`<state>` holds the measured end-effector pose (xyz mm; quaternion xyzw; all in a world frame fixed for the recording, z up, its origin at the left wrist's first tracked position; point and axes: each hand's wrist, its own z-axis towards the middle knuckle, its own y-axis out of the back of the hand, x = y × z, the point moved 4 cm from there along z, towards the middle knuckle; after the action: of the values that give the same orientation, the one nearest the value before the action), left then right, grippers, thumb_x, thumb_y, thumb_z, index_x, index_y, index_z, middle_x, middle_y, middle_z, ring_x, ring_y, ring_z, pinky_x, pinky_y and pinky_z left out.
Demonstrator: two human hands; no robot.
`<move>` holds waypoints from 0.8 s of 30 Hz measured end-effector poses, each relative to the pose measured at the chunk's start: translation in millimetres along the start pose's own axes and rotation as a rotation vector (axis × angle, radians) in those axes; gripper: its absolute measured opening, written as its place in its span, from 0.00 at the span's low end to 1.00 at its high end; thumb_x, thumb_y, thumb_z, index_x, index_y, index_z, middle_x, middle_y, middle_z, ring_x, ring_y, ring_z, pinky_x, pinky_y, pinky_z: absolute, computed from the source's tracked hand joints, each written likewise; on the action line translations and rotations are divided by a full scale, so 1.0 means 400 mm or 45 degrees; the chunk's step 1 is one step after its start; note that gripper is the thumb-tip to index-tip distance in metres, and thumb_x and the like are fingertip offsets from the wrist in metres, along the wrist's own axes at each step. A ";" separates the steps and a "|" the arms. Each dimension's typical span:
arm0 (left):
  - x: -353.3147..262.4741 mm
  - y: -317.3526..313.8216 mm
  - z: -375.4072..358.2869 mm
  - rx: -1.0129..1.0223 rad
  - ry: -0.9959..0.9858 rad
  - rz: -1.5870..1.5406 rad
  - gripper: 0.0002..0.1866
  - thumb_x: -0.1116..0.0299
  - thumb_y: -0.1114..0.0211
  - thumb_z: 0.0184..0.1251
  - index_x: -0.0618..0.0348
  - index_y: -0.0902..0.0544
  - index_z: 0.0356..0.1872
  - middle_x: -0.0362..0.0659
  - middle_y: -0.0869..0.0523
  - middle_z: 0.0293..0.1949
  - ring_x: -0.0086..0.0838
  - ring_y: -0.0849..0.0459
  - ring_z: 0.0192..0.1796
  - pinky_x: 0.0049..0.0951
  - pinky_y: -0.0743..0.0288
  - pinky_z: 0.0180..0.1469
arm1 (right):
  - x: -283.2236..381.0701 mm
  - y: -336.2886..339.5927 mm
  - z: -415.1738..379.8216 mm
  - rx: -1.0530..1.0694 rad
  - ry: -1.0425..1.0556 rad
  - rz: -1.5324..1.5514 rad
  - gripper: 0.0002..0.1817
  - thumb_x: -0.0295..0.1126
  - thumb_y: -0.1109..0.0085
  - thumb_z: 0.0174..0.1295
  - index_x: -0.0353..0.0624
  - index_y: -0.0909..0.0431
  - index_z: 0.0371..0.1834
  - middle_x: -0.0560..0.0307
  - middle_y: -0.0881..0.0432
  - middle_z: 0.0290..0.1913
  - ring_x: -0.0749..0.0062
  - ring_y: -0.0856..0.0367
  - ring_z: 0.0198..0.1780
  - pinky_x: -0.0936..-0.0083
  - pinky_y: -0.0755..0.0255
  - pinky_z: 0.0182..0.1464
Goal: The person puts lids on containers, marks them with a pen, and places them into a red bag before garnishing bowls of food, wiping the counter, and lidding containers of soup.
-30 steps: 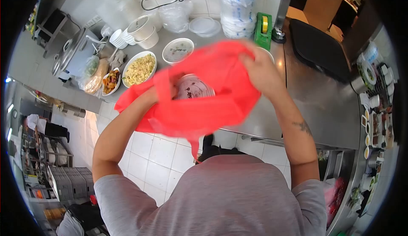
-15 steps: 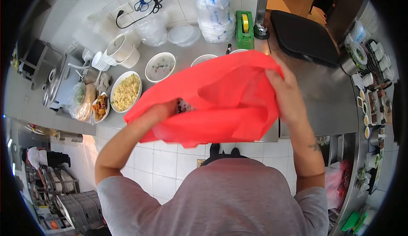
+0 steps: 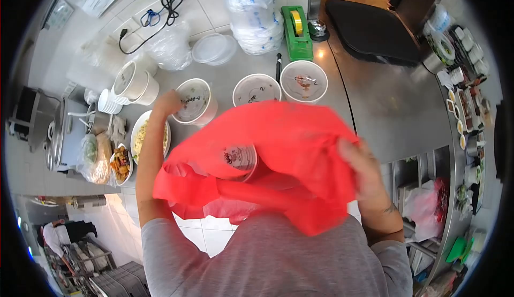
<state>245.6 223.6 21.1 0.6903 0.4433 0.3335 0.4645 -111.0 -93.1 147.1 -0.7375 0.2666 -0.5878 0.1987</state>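
Holds the bag (image 3: 278,120) with right hand (image 3: 358,163), clamped on its side — well apart from left hand (image 3: 168,103). With left hand, touches side of a lidded tub (image 3: 194,101) on the desk (image 3: 396,104); cannot tell if closed on it. Has the bag in front of the body, at desk edge — with inner tub (image 3: 241,160) seen in its opening. Has also a pen (image 3: 278,68) between two tubs (image 3: 257,89), just behind the bag.
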 end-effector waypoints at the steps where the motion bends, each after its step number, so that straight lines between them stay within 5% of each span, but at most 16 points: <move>1: 0.008 0.003 0.005 0.109 -0.070 0.131 0.18 0.67 0.45 0.55 0.72 0.25 0.43 0.62 0.19 0.40 0.55 0.20 0.46 0.44 0.28 0.50 | 0.013 -0.004 -0.009 -0.032 0.085 0.064 0.18 0.36 0.51 0.67 0.32 0.26 0.51 0.54 0.21 0.48 0.76 0.22 0.48 0.79 0.30 0.50; 2: 0.027 0.010 0.000 0.061 0.030 -0.194 0.21 0.70 0.47 0.54 0.73 0.28 0.48 0.61 0.17 0.32 0.51 0.16 0.33 0.42 0.22 0.35 | 0.026 -0.007 -0.018 -0.059 0.172 0.127 0.18 0.36 0.51 0.67 0.32 0.26 0.52 0.55 0.21 0.48 0.76 0.22 0.48 0.80 0.30 0.51; 5: 0.046 -0.023 -0.023 0.103 0.130 -1.013 0.22 0.74 0.49 0.52 0.74 0.30 0.50 0.58 0.19 0.26 0.43 0.18 0.19 0.35 0.25 0.16 | 0.021 0.003 -0.045 -0.096 0.270 0.129 0.19 0.36 0.54 0.68 0.32 0.29 0.54 0.55 0.21 0.49 0.76 0.22 0.48 0.80 0.29 0.50; 6: 0.033 -0.024 -0.035 -0.004 0.165 -1.004 0.23 0.76 0.52 0.51 0.75 0.30 0.51 0.56 0.20 0.25 0.37 0.21 0.14 0.28 0.31 0.09 | 0.014 0.002 -0.054 -0.101 0.251 0.126 0.19 0.36 0.54 0.68 0.32 0.29 0.54 0.56 0.21 0.50 0.76 0.22 0.48 0.80 0.29 0.49; 10: -0.020 0.141 -0.168 -0.323 0.191 -0.846 0.28 0.75 0.52 0.50 0.73 0.32 0.56 0.57 0.19 0.28 0.38 0.19 0.16 0.31 0.25 0.14 | 0.032 0.032 -0.067 0.060 0.169 0.175 0.19 0.37 0.54 0.69 0.33 0.30 0.55 0.56 0.22 0.50 0.76 0.22 0.49 0.80 0.28 0.49; 13: -0.011 0.315 -0.370 -0.598 0.238 -0.877 0.25 0.72 0.47 0.54 0.63 0.27 0.57 0.46 0.19 0.25 0.22 0.25 0.17 0.25 0.37 0.15 | 0.066 0.021 -0.055 0.014 0.141 0.303 0.19 0.38 0.52 0.68 0.34 0.29 0.53 0.55 0.22 0.50 0.75 0.22 0.49 0.78 0.27 0.51; 14: -0.060 0.386 -0.468 -0.562 0.222 -0.894 0.25 0.74 0.50 0.54 0.64 0.28 0.57 0.45 0.18 0.29 0.22 0.21 0.24 0.24 0.31 0.22 | 0.061 0.044 -0.034 0.171 0.069 0.408 0.18 0.38 0.51 0.67 0.35 0.28 0.52 0.54 0.21 0.49 0.72 0.21 0.49 0.76 0.27 0.52; 15: -0.001 0.396 -0.491 -0.720 0.083 -1.137 0.19 0.74 0.51 0.57 0.63 0.26 0.51 0.41 0.20 0.26 0.21 0.25 0.20 0.23 0.33 0.19 | 0.073 0.052 -0.026 0.110 0.056 0.413 0.17 0.38 0.51 0.67 0.35 0.28 0.52 0.54 0.21 0.49 0.72 0.21 0.48 0.76 0.26 0.51; 17: -0.141 0.453 -0.612 -0.531 -0.127 -1.443 0.20 0.76 0.51 0.59 0.63 0.26 0.55 0.43 0.18 0.31 0.23 0.19 0.27 0.21 0.26 0.27 | 0.078 0.048 -0.015 -0.018 0.027 0.421 0.17 0.38 0.50 0.67 0.35 0.27 0.50 0.54 0.20 0.48 0.71 0.21 0.48 0.75 0.26 0.51; 19: -0.284 0.442 -0.697 -0.690 0.177 -1.710 0.22 0.77 0.48 0.59 0.63 0.28 0.58 0.47 0.17 0.37 0.28 0.16 0.35 0.24 0.22 0.35 | 0.093 0.038 -0.020 0.072 0.037 0.362 0.15 0.37 0.50 0.67 0.36 0.26 0.48 0.54 0.20 0.46 0.71 0.20 0.47 0.75 0.26 0.50; 23: -0.519 0.335 -0.688 -0.251 -0.070 -1.117 0.27 0.77 0.49 0.60 0.64 0.35 0.64 0.48 0.22 0.55 0.33 0.23 0.56 0.29 0.33 0.61 | 0.117 0.009 -0.046 0.144 0.082 0.197 0.14 0.37 0.51 0.67 0.36 0.25 0.43 0.54 0.19 0.42 0.71 0.20 0.42 0.74 0.25 0.46; 24: -0.539 0.253 -0.629 -0.385 -0.324 -1.037 0.27 0.77 0.49 0.60 0.64 0.35 0.64 0.49 0.22 0.55 0.35 0.25 0.59 0.31 0.37 0.64 | 0.116 0.002 -0.036 0.141 0.128 0.115 0.14 0.37 0.52 0.67 0.35 0.25 0.42 0.54 0.20 0.41 0.71 0.20 0.41 0.73 0.25 0.45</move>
<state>-26.3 94.1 192.7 0.4195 0.5644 0.0968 0.7043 -117.5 -122.6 185.4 -0.6821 0.2764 -0.6283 0.2520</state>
